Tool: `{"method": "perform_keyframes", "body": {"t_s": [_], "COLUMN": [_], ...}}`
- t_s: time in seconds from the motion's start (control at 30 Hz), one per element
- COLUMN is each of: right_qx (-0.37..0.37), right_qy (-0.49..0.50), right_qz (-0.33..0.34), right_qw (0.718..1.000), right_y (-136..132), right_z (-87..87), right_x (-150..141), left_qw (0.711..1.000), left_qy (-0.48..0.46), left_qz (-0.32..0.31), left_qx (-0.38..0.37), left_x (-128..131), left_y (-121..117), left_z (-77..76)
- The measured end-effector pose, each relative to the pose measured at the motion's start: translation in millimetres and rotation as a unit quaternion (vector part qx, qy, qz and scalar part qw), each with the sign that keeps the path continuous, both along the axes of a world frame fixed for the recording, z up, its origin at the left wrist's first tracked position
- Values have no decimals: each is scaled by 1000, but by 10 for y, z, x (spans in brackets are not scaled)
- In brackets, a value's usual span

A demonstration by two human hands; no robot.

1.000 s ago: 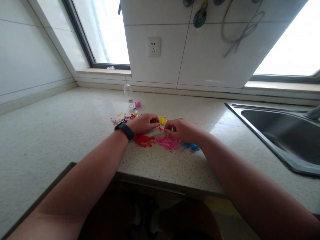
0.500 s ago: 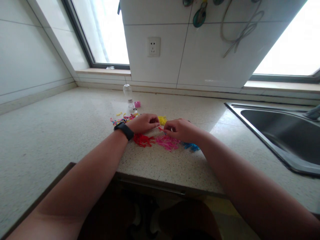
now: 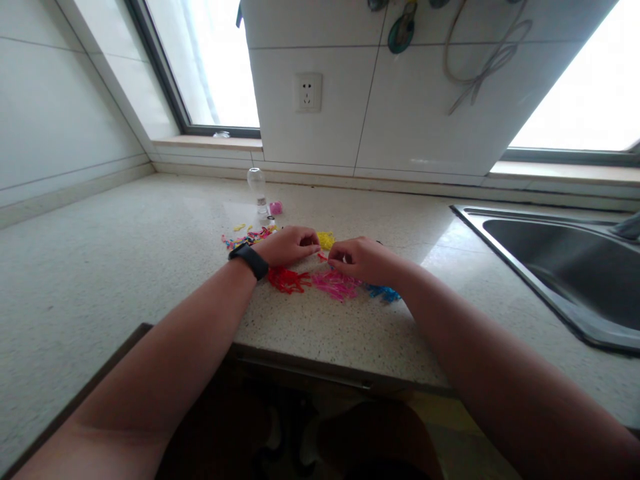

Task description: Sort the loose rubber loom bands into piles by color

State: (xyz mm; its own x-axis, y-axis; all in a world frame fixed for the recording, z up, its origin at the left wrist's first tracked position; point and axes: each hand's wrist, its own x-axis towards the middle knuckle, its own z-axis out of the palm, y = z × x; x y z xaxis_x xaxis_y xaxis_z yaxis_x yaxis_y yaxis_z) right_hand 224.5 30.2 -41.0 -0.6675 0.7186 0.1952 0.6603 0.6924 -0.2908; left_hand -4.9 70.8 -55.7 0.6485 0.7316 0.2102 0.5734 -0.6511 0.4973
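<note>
Left hand (image 3: 295, 245) and right hand (image 3: 363, 259) low over the surface (image 3: 125, 267), fingertips curled in, narrow gap between the two hands. Small red piece (image 3: 322, 257) shows in that gap; can't tell if either hand grips it, too small and fingers cover it. Thumb-and-finger posture fits thin, light bits, I'd say; hands low probably for steadiness. Bits lie grouped by colour: red pile (image 3: 287, 281) near left, pink pile (image 3: 336, 287) near middle under the right fingertips, blue pile (image 3: 384, 293) near right, partly under the right wrist, yellow pile (image 3: 326, 241) on the far side between the hands. Grouping reads as a way to tell colours apart; red and pink edges almost meet, so mixing is a risk. Mixed-colour pile (image 3: 250, 237) sits far left, just beyond the watch (image 3: 249, 261), left hand and wrist blocking part of it. Behind that: clear bottle (image 3: 257, 190) with pink item (image 3: 276, 208) just to its right. Sink (image 3: 520, 267) well off right, out of the way. Socket (image 3: 308, 93) on far wall, no obstruction.
</note>
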Motion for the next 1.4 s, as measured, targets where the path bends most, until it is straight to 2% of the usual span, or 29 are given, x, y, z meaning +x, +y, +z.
{"method": "perform_keyframes", "body": {"t_s": [1.4], "right_qx": [2], "right_qy": [-37], "right_qz": [4], "right_qw": [999], "right_y": [-8], "right_z": [8], "right_x": [-7], "left_qw": [1000], "left_qy": [4], "left_qz": [-1], "left_qx": [-4], "left_x": [3], "left_y": [-3], "left_z": [5]}}
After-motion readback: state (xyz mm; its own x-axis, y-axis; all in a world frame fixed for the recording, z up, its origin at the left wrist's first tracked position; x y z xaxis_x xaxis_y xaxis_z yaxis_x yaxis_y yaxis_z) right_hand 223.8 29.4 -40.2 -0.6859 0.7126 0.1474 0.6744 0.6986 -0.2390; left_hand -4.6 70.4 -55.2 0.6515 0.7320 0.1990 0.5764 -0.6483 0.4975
